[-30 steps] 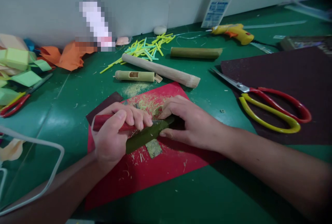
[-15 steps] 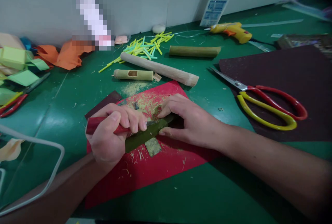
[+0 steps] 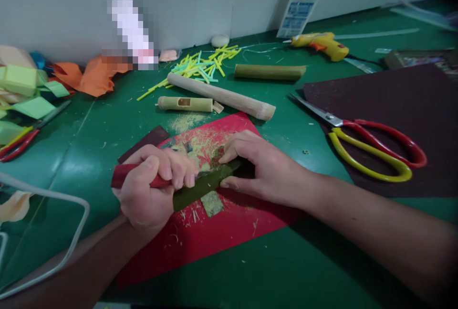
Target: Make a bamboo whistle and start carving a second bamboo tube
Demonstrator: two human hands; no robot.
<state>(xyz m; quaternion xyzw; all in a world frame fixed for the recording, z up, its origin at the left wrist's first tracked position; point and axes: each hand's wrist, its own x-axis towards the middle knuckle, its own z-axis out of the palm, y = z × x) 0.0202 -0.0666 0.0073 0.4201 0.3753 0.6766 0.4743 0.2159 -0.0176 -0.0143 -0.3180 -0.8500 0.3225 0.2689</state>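
My left hand [image 3: 152,185] is wrapped round the red handle of a knife [image 3: 123,175]. Its narrow metal blade shows only in part, lying against the upper side of a green bamboo tube [image 3: 200,188]. Between thumb and fingers my right hand [image 3: 263,168] grips the far end of this tube, which lies slanting over a red sheet [image 3: 218,244]. Pale shavings and dust are scattered over the sheet around both hands. Just below the tube is a small dusty green piece [image 3: 212,204]. What lies under my right palm is hidden.
Beyond the sheet lie a notched bamboo tube [image 3: 195,104], a pale stick [image 3: 222,96], another bamboo piece [image 3: 270,72] and yellow-green strips [image 3: 200,66]. Scissors [image 3: 372,149] rest on dark paper [image 3: 390,103] at right, below a yellow glue gun [image 3: 322,46]. A white wire frame [image 3: 80,225] stands at left.
My left hand has drawn back a little to the left with the knife, along the bamboo tube. My right hand keeps its hold on the tube.
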